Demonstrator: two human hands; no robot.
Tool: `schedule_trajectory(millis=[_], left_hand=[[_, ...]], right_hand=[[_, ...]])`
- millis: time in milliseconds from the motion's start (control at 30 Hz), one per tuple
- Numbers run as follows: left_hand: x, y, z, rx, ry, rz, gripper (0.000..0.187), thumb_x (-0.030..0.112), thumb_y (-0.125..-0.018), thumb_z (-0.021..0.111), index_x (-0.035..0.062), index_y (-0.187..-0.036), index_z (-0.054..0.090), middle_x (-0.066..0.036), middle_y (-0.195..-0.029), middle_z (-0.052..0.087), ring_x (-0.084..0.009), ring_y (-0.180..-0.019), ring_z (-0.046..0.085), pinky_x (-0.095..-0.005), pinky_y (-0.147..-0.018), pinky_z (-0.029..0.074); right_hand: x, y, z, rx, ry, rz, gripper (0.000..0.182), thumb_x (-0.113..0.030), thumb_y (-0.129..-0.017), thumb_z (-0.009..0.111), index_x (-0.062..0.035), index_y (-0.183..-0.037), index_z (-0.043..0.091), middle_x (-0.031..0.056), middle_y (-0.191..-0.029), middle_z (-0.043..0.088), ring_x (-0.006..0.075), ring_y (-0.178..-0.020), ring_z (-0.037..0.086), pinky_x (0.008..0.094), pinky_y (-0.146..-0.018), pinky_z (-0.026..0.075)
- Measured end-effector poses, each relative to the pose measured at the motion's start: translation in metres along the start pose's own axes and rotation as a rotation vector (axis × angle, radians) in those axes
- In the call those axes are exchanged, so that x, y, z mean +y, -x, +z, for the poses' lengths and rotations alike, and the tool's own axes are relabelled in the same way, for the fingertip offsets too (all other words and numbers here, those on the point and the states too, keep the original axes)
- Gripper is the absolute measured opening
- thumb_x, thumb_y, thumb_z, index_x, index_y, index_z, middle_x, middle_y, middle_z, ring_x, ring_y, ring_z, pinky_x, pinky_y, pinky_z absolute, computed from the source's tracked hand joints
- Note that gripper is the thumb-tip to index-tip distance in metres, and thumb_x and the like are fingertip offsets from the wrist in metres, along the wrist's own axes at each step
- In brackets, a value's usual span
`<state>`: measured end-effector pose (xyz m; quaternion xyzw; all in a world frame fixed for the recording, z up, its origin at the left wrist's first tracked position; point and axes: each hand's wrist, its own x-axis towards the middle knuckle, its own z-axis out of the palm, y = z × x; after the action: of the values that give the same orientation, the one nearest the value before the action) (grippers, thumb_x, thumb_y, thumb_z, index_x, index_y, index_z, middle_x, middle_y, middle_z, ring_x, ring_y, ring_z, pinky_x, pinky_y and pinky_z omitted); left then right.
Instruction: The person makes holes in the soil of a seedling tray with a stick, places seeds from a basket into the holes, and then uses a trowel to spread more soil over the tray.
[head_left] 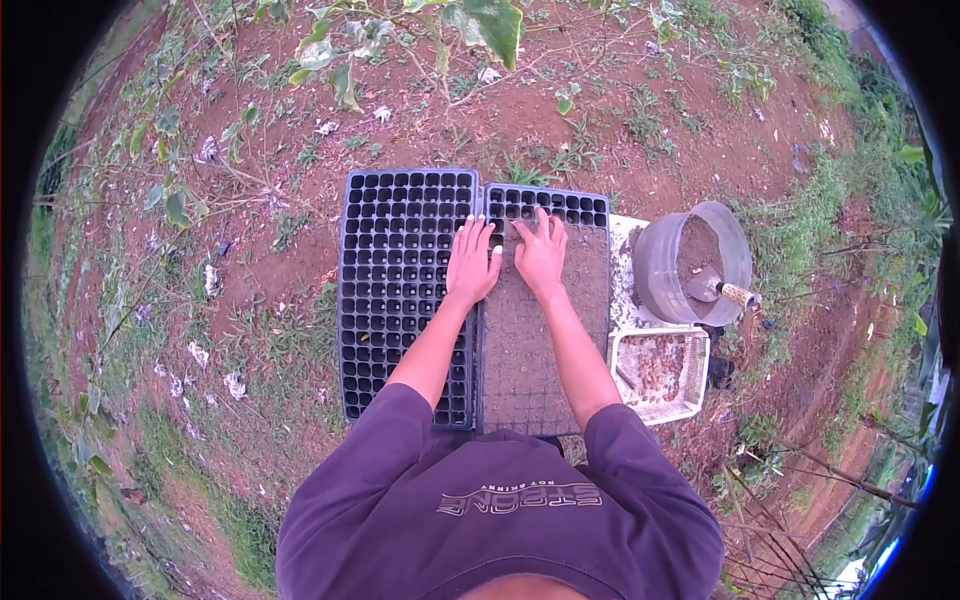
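A black seedling tray (545,340) filled with brown soil lies in front of me, with bare cells along its far end. On its left stands a second black seedling tray (390,290) whose cells hold no soil. My left hand (472,264) rests over the border between the two trays, fingers stretched forward and thumb out, holding nothing visible. Fingers spread, my right hand (541,258) lies on the soil near the bare far cells. It looks to be touching the soil. The fingertips point away from me.
To the right is a translucent round tub (655,275) of soil with a trowel (735,294) in it. Nearer stands a cream plastic basket (655,412) with reddish-brown bits inside. Leafy branches (485,28) hang over the far side, and weedy soil (270,230) surrounds the trays.
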<state>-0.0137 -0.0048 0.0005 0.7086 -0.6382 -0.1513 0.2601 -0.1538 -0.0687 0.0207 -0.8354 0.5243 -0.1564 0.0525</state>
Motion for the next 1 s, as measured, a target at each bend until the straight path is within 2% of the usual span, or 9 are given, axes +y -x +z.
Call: schedule_trajectory(millis=[300,400,533,600,633,667,833,1000], left_hand=[[0.001,-0.001,-0.001,0.008,-0.014,0.006,0.051,0.028,-0.095,0.049,0.0032,-0.139,0.042,-0.018,-0.148,0.038,-0.0331,-0.144,0.025,-0.0464,-0.120,0.018],[-0.001,0.000,0.001,0.029,0.002,0.024,0.051,0.027,-0.094,0.051,0.0035,-0.138,0.043,-0.018,-0.147,0.039,-0.0332,-0.144,0.026,-0.0465,-0.119,0.019],[-0.002,0.000,-0.002,0.050,0.053,0.038,0.049,0.026,-0.094,0.051,0.0044,-0.138,0.044,-0.017,-0.147,0.039,-0.0338,-0.144,0.025,-0.0463,-0.120,0.018],[0.002,0.002,-0.005,0.086,0.091,0.075,0.049,0.022,-0.093,0.053,0.0044,-0.138,0.044,-0.018,-0.148,0.038,-0.0345,-0.145,0.024,-0.0471,-0.120,0.017],[0.005,0.004,-0.006,0.107,0.119,0.099,0.048,0.018,-0.092,0.054,0.0046,-0.137,0.044,-0.018,-0.148,0.038,-0.0364,-0.144,0.024,-0.0483,-0.119,0.019],[0.011,0.008,-0.006,0.104,0.126,0.109,0.048,0.018,-0.092,0.054,0.0046,-0.137,0.044,-0.018,-0.148,0.038,-0.0364,-0.144,0.024,-0.0483,-0.119,0.019],[0.038,0.046,0.002,0.159,0.184,0.069,0.048,0.013,-0.090,0.054,0.0040,-0.136,0.045,-0.018,-0.147,0.038,-0.0399,-0.143,0.025,-0.0494,-0.117,0.022],[0.080,0.088,0.010,0.138,0.227,0.034,0.050,0.009,-0.088,0.056,0.0022,-0.136,0.044,-0.018,-0.145,0.039,-0.0409,-0.142,0.026,-0.0491,-0.117,0.023]], right_hand=[[-0.007,0.002,0.003,-0.038,-0.016,0.061,0.044,-0.012,-0.074,0.063,-0.0166,-0.118,0.069,0.0134,-0.144,0.041,0.0389,-0.128,0.038,0.0491,-0.106,0.034],[-0.007,0.000,-0.005,-0.061,-0.126,0.148,0.047,-0.010,-0.074,0.062,-0.0143,-0.121,0.067,0.0144,-0.144,0.041,0.0401,-0.128,0.036,0.0508,-0.107,0.033],[-0.007,0.023,-0.015,0.127,-0.272,0.198,0.045,-0.009,-0.076,0.061,-0.0102,-0.121,0.065,0.0166,-0.142,0.041,0.0406,-0.127,0.036,0.0516,-0.109,0.031],[-0.004,0.042,-0.020,0.218,-0.378,0.302,0.039,-0.010,-0.079,0.061,-0.0103,-0.118,0.066,0.0169,-0.137,0.044,0.0396,-0.126,0.037,0.0501,-0.108,0.031],[-0.003,0.053,-0.023,0.247,-0.370,0.313,0.035,-0.009,-0.082,0.063,-0.0143,-0.116,0.066,0.0150,-0.131,0.047,0.0371,-0.125,0.037,0.0475,-0.108,0.031],[-0.001,0.063,-0.028,0.254,-0.363,0.320,0.035,-0.009,-0.082,0.063,-0.0143,-0.116,0.066,0.0150,-0.131,0.047,0.0371,-0.125,0.037,0.0475,-0.108,0.031],[0.010,0.104,-0.047,0.287,-0.419,0.244,0.029,-0.005,-0.081,0.064,-0.0145,-0.108,0.070,0.0091,-0.117,0.057,0.0311,-0.116,0.044,0.0433,-0.102,0.037],[0.035,0.127,-0.064,0.304,-0.432,0.181,0.023,-0.002,-0.080,0.065,-0.0116,-0.100,0.070,0.0065,-0.103,0.063,0.0307,-0.108,0.048,0.0417,-0.096,0.041]])
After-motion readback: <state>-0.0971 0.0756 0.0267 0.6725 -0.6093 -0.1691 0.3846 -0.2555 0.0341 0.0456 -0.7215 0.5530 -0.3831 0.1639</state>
